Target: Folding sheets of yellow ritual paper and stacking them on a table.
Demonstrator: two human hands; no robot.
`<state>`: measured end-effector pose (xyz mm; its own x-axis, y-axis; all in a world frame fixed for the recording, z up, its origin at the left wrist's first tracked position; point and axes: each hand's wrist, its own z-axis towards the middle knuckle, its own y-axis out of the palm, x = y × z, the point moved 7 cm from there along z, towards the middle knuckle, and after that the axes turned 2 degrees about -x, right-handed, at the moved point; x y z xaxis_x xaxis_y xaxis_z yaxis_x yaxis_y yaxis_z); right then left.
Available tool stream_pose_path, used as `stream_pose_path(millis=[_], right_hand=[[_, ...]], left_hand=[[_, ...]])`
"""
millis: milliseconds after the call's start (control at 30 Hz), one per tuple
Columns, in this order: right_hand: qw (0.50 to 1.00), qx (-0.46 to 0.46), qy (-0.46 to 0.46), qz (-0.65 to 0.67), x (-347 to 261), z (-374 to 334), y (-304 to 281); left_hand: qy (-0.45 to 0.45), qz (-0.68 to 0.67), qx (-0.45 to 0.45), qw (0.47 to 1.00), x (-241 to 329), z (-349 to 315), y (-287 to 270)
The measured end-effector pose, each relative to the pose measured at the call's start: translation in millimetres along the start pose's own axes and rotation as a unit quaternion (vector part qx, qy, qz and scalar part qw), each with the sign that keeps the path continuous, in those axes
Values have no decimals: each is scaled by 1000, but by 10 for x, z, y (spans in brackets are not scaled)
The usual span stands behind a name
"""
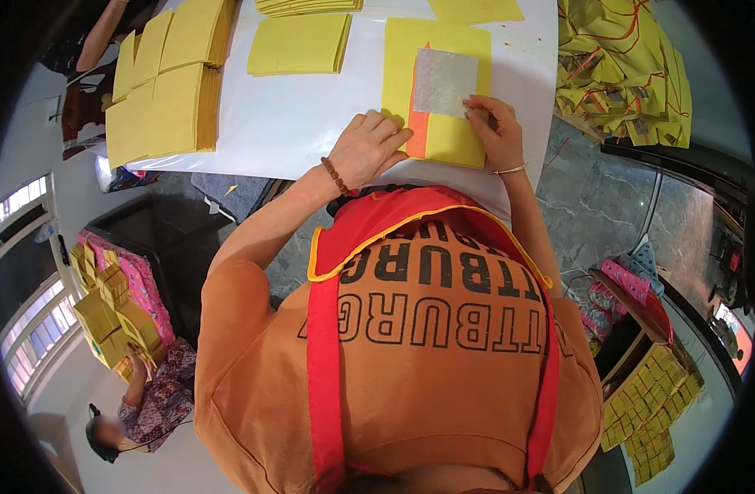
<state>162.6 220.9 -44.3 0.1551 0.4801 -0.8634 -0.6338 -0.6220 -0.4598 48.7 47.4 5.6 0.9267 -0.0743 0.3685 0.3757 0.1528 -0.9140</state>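
On the white table in front of me lies a stack of yellow paper (458, 144). An orange paper strip (419, 142) runs along it lengthwise, partly under a silvery square sheet (447, 81). My right hand (499, 136) pinches that square's lower right corner between thumb and fingers. Bent and close together, the fingers of my left hand (367, 150) bear on the orange strip's lower left edge. Whether its thumb grips the strip or only presses on it is hard to make out.
Tall yellow paper stacks (170, 107) stand at the table's left, and a lower stack (299, 44) lies farther back. Yellow bundles with red strips (628, 70) are heaped at the right. Another person (159, 395) handles yellow bundles at the lower left.
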Motion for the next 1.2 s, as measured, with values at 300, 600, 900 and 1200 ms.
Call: stream_pose_path(millis=[300,600,900,1200], right_hand=[[1000,-9,7,-7,-2,-5,11],[997,-33,21,66,161,-9,5],[978,-62,104,171,342,-117,57],[983,-37,95,154,336,-101,74]], left_hand=[[46,107,-20,993,140,17,83],[37,-127,67,989,-328,94,-32],[-319,-561,11,764,-859,47,390],[-281,-473,81,831,-855,80,246]])
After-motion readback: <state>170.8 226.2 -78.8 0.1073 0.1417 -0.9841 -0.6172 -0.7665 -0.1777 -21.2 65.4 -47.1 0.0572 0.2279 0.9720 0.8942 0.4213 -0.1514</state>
